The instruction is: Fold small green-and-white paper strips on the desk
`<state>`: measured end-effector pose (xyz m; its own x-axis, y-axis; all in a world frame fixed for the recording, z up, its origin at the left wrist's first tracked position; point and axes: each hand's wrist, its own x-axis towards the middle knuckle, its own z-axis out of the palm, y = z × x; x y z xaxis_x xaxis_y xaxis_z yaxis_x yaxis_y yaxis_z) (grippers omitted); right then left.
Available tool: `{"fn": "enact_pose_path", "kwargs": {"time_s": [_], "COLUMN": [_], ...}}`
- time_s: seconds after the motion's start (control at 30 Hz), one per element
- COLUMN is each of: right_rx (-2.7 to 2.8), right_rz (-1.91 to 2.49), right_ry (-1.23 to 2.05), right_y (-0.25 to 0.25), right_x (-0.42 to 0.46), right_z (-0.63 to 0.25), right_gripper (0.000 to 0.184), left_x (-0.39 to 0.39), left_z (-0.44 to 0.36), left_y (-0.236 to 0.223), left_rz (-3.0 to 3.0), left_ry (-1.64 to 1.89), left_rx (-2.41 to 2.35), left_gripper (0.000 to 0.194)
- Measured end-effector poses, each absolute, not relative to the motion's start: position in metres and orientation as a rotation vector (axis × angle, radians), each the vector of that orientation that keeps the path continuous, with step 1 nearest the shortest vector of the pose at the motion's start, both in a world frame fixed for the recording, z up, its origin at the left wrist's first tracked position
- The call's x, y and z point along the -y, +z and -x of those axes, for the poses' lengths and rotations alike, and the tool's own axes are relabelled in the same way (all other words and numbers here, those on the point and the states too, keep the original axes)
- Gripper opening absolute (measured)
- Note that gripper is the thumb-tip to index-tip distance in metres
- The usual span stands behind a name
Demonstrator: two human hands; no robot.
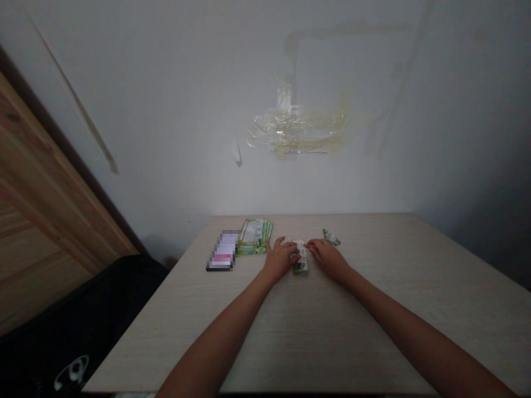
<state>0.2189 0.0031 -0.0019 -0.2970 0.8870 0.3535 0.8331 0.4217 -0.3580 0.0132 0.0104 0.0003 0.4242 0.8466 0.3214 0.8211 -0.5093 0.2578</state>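
A small, narrow white box (302,263) with coloured print and a green-yellow edge lies on the table between my two hands. My left hand (282,260) holds it from the left, thumb and nearer fingers against its side, other fingers raised and spread. My right hand (329,258) has its fingers pressed together at the box's upper right edge. What those fingertips pinch is too small to make out clearly. Just beyond my right hand lies a small crumpled green and white wrapper piece (331,237).
Left of my left hand, green and white printed packets (254,236) lie flat. Beside them rests a phone (223,251) with a blurred screen. The pale wooden table (315,342) meets a taped wall (298,132). A black bag (91,309) stands left of the table.
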Motion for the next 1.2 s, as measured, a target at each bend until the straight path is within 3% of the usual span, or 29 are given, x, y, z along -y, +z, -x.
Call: {"fn": "enact_pose_path", "kwargs": {"time_s": [0.6,1.2], "right_rx": [2.200,2.074], "right_rz": [1.738,1.332], "right_ry": [-0.051,0.203], "right_y": [0.011,-0.006], "right_x": [-0.002,-0.007], "right_z": [-0.205,-0.220], "right_gripper": [0.030,0.025], "left_x": [-0.010,-0.010], "left_z": [-0.014,-0.011], "left_y": [0.004,0.002], "left_rz": [-2.581,-2.579], "left_ry": [0.558,0.606], "left_rx": [-1.542,-1.614], "left_gripper": [0.022,0.026]}}
